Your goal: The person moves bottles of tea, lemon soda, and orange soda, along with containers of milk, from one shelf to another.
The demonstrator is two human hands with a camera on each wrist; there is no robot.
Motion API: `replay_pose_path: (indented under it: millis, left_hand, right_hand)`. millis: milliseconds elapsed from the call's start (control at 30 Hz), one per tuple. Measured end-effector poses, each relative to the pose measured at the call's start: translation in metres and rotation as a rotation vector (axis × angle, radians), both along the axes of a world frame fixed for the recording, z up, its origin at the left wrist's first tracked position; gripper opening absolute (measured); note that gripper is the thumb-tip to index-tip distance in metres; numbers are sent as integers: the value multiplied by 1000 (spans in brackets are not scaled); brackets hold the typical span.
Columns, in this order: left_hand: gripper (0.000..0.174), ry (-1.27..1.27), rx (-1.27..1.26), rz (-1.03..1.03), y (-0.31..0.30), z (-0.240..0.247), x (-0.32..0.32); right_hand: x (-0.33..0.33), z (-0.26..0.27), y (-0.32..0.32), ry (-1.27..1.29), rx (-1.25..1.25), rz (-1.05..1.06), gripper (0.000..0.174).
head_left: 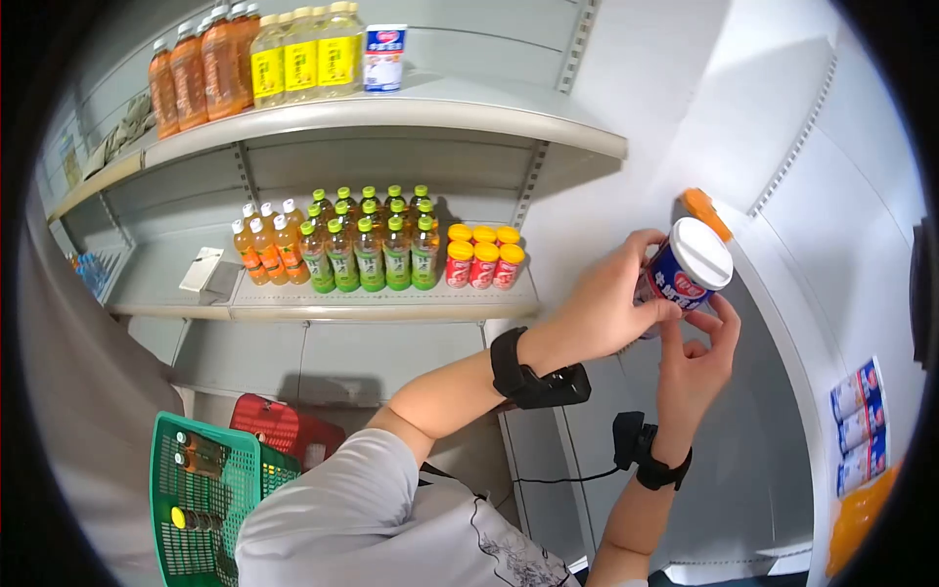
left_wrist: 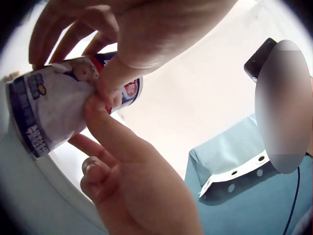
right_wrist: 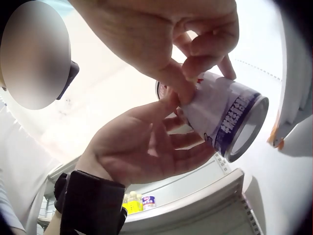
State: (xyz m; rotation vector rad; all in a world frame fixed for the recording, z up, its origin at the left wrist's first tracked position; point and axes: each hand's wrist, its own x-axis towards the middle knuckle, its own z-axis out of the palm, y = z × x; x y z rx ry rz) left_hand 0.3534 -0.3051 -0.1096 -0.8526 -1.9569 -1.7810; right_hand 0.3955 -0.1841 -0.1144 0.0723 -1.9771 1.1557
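Observation:
A blue and white can [head_left: 685, 269] with a white lid is held up in front of the corner shelf, tilted. My left hand [head_left: 602, 298] grips its side, the thumb on the near face and the fingers reaching round the far side. From below, my right hand [head_left: 699, 362] holds the same can between thumb and fingers, some of its fingers bent. In the left wrist view the two thumbs meet over the can's label [left_wrist: 68, 103]. The right wrist view shows the can's metal bottom end [right_wrist: 247, 129].
On the left shelves stand orange, yellow-labelled and green-capped bottles [head_left: 367, 245], red cans with yellow lids [head_left: 484, 256], and one similar blue and white can [head_left: 384, 59]. A green basket [head_left: 161, 489] with bottles and a red basket [head_left: 284, 426] are below. Packs of blue-white cans [head_left: 861, 426] are at right.

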Motion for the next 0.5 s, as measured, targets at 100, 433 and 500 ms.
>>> replay_pose_path:
  millis: [100,433,500]
  left_hand:
    - [60,90,-19,170,-50,10,-20]
    - [59,366,-92,727,-243,55,-74]
    - [59,336,-159,815,-274,73,-83]
  right_hand:
    - [-37,12,-41,112,43,147,44]
    - [-137,78,-227,125,159,568,41]
    - [-155,90,-256,207,159,671,40]
